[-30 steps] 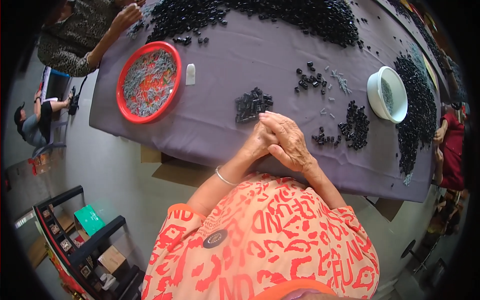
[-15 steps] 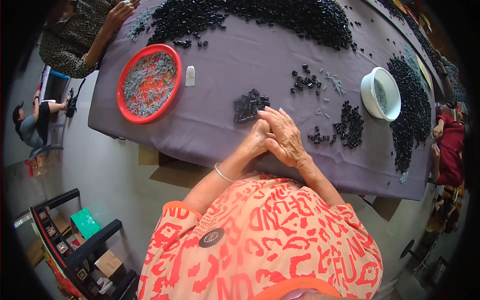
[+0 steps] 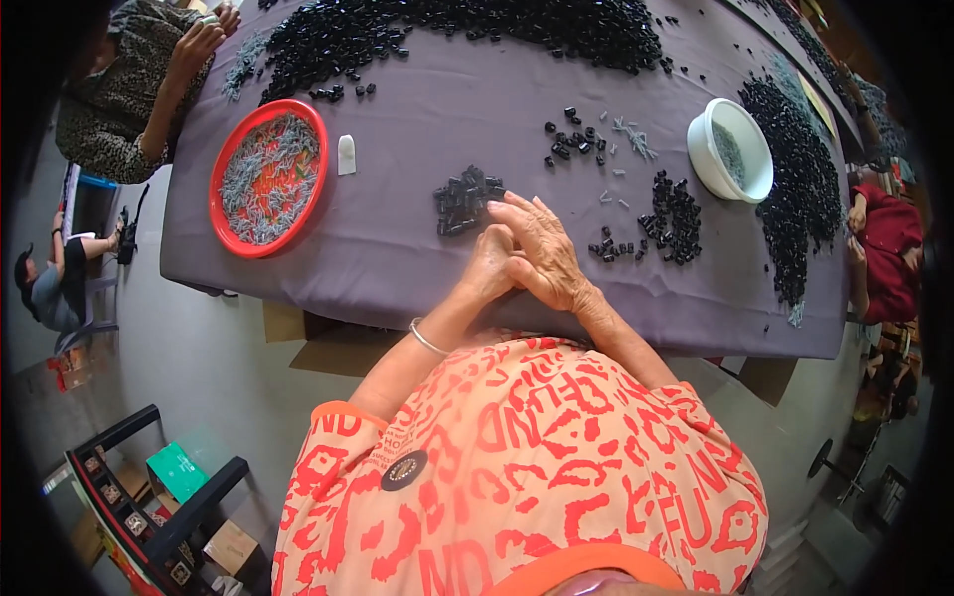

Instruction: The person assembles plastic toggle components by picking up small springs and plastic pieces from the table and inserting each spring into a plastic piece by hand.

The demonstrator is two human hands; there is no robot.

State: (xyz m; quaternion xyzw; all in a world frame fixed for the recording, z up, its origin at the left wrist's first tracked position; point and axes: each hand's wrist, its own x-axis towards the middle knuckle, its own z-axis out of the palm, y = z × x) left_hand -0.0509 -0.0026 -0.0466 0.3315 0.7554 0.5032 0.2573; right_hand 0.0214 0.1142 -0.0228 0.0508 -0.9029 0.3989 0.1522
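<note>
Right hand (image 3: 547,256) over left hand (image 3: 489,261), fingers (image 3: 523,212) extended

Most likely a simple workshop for handwork: on a cloth-covered table (image 3: 388,258), small black parts (image 3: 497,25) lie heaped beyond the left hand (image 3: 491,263) and right hand (image 3: 547,258). A red tray (image 3: 323,149) to their left and a white tub (image 3: 701,151) to their right hold grey pins (image 3: 730,159). People at the table's far left (image 3: 104,119) and right (image 3: 886,253) flank them; cartons (image 3: 231,548) sit on a rack (image 3: 189,512), lower left.
</note>
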